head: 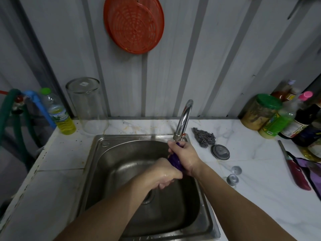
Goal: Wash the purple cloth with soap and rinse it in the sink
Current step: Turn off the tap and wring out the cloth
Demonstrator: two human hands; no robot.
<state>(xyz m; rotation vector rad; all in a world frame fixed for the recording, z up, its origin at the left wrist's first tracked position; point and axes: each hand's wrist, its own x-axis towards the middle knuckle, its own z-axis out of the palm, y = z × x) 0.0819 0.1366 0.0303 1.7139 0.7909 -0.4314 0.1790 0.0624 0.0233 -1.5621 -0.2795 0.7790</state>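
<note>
Beyond the hands rises a wall [173, 66] of grey corrugated metal sheeting with vertical ribs, dimly and evenly lit. An orange plastic strainer [133, 23] hangs high on it, above and slightly left of the hands. The desk [260, 197] is white marble-patterned tile, stained near the wall. Far left of the hands, past the desk's edge, a green hose [7, 112] loops beside a blue pipe fitting [37, 101].

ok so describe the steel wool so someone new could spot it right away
Start at the steel sink and find the curved chrome tap at its back right corner. Just right of the tap's base, on the white counter, lies the steel wool: a grey, tangled wiry clump, unlike the flat round metal lid beside it.
</note>
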